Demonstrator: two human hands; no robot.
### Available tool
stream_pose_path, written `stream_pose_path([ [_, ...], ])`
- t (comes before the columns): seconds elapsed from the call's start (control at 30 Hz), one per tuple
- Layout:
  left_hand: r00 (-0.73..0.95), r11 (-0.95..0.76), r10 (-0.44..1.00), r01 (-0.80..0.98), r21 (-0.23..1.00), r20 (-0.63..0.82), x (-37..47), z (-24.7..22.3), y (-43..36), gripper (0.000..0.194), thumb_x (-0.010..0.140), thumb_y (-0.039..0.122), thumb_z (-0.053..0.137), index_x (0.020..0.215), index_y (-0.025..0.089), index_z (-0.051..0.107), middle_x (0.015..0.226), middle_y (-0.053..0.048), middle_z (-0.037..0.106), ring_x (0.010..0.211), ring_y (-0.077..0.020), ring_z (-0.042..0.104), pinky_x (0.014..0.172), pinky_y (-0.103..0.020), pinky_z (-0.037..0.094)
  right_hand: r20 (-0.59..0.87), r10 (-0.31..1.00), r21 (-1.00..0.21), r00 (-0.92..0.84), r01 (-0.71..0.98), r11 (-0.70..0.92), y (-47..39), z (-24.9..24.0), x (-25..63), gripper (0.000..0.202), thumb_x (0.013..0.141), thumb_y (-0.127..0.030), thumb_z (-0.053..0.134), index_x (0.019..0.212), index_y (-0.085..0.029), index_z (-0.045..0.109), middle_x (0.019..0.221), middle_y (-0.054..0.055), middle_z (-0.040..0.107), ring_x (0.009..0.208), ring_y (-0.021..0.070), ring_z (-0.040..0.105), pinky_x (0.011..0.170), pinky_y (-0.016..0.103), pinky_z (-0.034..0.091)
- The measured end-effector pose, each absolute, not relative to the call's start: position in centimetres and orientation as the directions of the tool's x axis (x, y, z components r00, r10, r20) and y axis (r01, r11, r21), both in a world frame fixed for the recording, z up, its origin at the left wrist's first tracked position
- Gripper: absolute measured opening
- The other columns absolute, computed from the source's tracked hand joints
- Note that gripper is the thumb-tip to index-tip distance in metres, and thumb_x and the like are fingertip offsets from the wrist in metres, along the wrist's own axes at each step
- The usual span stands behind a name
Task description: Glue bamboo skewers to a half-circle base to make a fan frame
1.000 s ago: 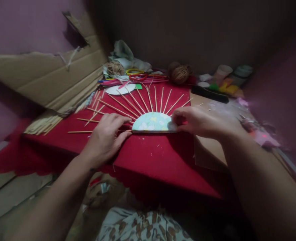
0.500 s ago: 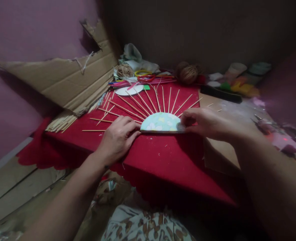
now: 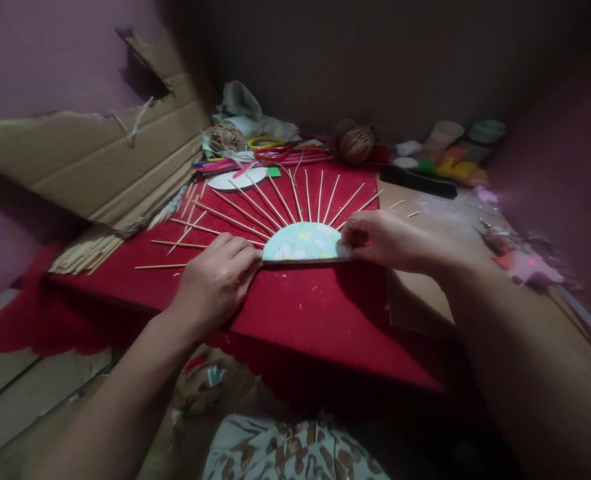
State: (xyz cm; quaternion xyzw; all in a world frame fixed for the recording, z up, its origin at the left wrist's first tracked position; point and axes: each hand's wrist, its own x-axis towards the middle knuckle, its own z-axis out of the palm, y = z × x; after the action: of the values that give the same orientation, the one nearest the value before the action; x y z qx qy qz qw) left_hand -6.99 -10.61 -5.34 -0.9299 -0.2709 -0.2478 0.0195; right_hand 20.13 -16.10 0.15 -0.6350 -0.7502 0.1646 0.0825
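A pale blue-green half circle with a floral pattern [image 3: 300, 243] lies on the red cloth, its straight edge towards me. Thin wooden sticks [image 3: 245, 212] fan out from its curved edge like rays. At its left corner my left hand [image 3: 220, 277] has thumb and fingers pinched together, over the lowest sticks on that side. My right hand [image 3: 385, 240] is closed on the right end of the half circle, its fingertips at the edge. That hand covers the right corner and any sticks there.
Spare sticks [image 3: 83, 250] lie at the left by a leaning cardboard sheet [image 3: 100, 160]. Behind are a white oval [image 3: 235, 178], twine balls [image 3: 355, 142] and red-handled scissors [image 3: 271, 155]. A pink glue gun [image 3: 533, 268] and a black strip [image 3: 418, 182] are at right.
The whole scene has shifted left in view as my head turned right. Both hands keep their places at the two ends of the half circle.
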Motion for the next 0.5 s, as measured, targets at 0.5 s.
stream_pose_path([
  [0.5, 0.711, -0.864, 0.475, 0.488, 0.122, 0.519, -5.9, -4.1, -11.6, 0.023, 0.091, 0.024, 0.051, 0.109, 0.013, 0.061, 0.102, -0.012, 0.059, 0.094, -0.0234, 0.054, 0.082, -0.038, 0.049, -0.050, 0.994, -0.281, -0.095, 0.957, 0.078, -16.9, 2.5, 19.3, 0.011, 0.074, -0.013, 0.058, 0.081, -0.020, 0.064, 0.076, 0.002, 0.065, 0.066, 0.0137, 0.053, 0.057, 0.026, 0.035],
])
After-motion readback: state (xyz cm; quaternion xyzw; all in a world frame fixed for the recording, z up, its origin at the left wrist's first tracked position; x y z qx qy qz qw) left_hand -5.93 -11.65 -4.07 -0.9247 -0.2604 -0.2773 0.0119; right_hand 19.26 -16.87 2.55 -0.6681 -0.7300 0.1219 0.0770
